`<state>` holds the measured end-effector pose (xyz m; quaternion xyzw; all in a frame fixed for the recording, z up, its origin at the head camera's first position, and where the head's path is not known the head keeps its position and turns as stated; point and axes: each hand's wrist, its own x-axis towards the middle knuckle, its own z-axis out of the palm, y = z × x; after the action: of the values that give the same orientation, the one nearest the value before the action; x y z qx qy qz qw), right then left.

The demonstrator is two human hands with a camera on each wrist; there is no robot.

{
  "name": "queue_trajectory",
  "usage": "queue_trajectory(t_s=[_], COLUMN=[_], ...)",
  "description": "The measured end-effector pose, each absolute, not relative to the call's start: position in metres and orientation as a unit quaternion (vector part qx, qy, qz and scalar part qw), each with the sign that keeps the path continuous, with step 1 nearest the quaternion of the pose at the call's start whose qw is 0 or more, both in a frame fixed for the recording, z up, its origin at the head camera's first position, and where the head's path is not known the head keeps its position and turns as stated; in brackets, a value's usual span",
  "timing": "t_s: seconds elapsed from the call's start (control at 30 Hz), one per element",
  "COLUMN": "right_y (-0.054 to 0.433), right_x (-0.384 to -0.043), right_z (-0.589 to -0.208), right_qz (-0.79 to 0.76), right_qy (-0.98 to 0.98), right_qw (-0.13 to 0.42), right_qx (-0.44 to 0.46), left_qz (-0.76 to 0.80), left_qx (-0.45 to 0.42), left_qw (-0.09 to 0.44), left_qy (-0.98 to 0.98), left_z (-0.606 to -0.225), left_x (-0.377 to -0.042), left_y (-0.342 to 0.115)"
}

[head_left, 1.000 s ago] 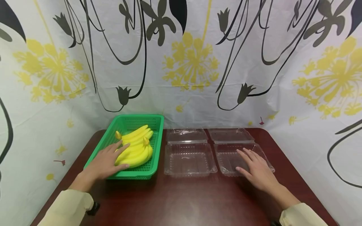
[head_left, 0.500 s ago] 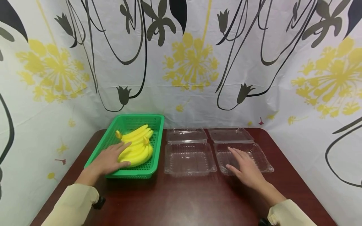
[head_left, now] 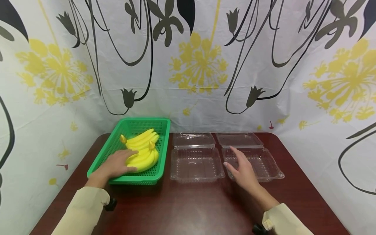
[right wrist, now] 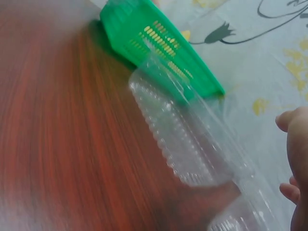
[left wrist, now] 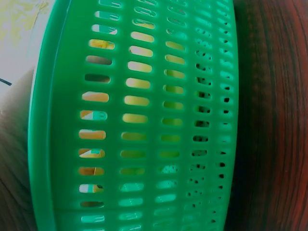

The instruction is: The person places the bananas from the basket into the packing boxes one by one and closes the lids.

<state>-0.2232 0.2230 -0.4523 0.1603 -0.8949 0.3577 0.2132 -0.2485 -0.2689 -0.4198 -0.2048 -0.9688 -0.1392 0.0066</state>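
In the head view, two bunches of yellow bananas lie in a green slotted basket (head_left: 166,143) on the left. My left hand (head_left: 117,163) reaches over the basket's near left side and holds the left end of the front bunch of bananas (head_left: 144,160), thumb in front and fingers behind. The back bunch of bananas (head_left: 142,138) lies just beyond it. In the left wrist view the basket wall (left wrist: 108,127) hides most of that hand. My right hand (head_left: 245,173) is over the left part of the right clear plastic clamshell box (head_left: 267,163), fingers extended, holding nothing.
A second clear clamshell box (head_left: 196,164) stands between the basket and the right box. Both have their lids folded back toward the patterned curtain (head_left: 199,107) behind the dark red table (head_left: 188,209).
My left hand has moved right and closed around the front bunch's left end. My right hand has moved left across the right box. Basket and boxes stay put.
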Motion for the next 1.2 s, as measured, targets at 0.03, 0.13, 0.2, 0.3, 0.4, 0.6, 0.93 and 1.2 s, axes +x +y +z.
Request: queue_trajectory(t_s=[0.03,0.13,0.2,0.3,0.4,0.6,0.93,1.2], right_y=[0.22,0.21,0.204,0.196,0.188,0.175,0.164,0.163], right_x=[-0.223,-0.224,-0.224,-0.225,-0.225,-0.223,-0.219,-0.218], right_z=[-0.452,-0.453,-0.455,-0.457,-0.457,-0.455,-0.459,-0.468], right_qz=[0.363,0.374,0.38,0.397,0.429,0.484,0.533,0.521], right_qy=[-0.893,-0.887,-0.883,-0.878,-0.869,-0.852,-0.835,-0.842], right_qw=[0.213,0.213,0.211,0.204,0.188,0.158,0.121,0.133], right_qx=[0.161,0.17,0.177,0.175,0.162,0.121,0.055,0.035], left_qz=[-0.134,-0.118,-0.114,-0.108,-0.107,-0.12,-0.148,-0.146], left_qx=[-0.204,-0.206,-0.202,-0.201,-0.199,-0.192,-0.188,-0.183], left_qw=[0.006,0.006,0.004,0.002,-0.002,-0.008,-0.018,-0.019], left_qy=[-0.97,-0.971,-0.973,-0.974,-0.974,-0.974,-0.971,-0.972], left_z=[-0.419,-0.418,-0.418,-0.419,-0.421,-0.424,-0.429,-0.434], left_x=[-0.249,-0.25,-0.251,-0.252,-0.253,-0.255,-0.258,-0.262], left_y=[-0.268,-0.265,-0.263,-0.261,-0.26,-0.259,-0.26,-0.261])
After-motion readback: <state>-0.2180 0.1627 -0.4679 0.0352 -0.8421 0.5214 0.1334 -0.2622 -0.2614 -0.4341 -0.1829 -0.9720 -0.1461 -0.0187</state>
